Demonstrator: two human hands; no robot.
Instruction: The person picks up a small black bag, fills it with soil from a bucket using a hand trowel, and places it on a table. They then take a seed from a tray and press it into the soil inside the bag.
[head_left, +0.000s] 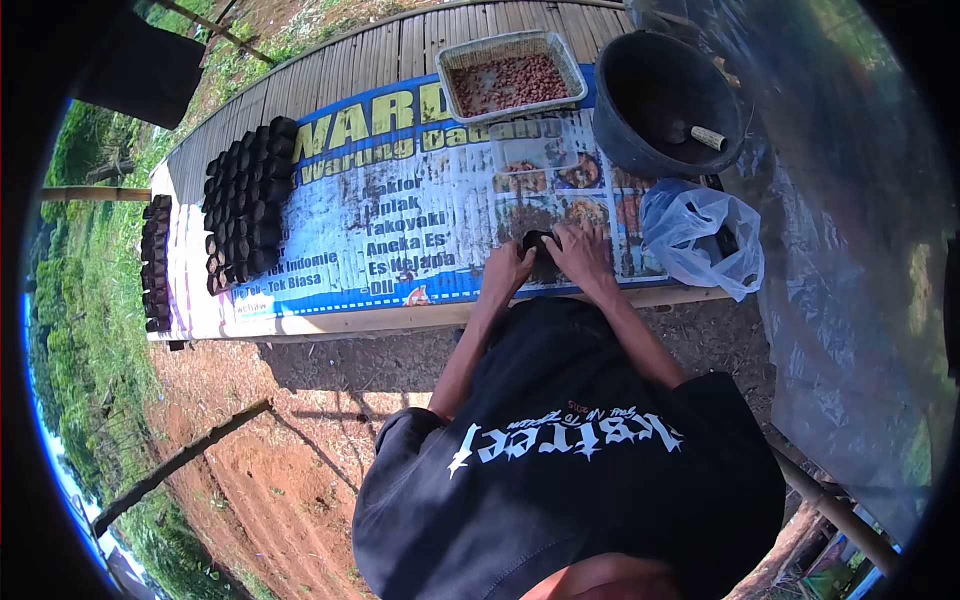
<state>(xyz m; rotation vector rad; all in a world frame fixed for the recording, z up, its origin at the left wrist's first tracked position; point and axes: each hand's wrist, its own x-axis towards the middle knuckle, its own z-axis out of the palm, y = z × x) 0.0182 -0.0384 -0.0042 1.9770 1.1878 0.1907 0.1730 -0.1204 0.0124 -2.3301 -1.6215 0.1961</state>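
Note:
Close to the table's front edge, a small black bag (537,240) stands between my two hands, its open top facing up. My left hand (509,268) is closed on the bag's left side, thumb and fingers at the rim. Around its right side, my right hand (582,256) has its fingers bent, partly hiding the bag. Dark soil is smeared on the printed banner (410,215) beneath and around both hands.
A tray (515,78) of reddish seeds lies at the back. To its right is a black tub (640,135) with a light-handled tool (706,138). A clear plastic bag (700,235) sits right of my hands. Rows of black bags (245,200) stand left.

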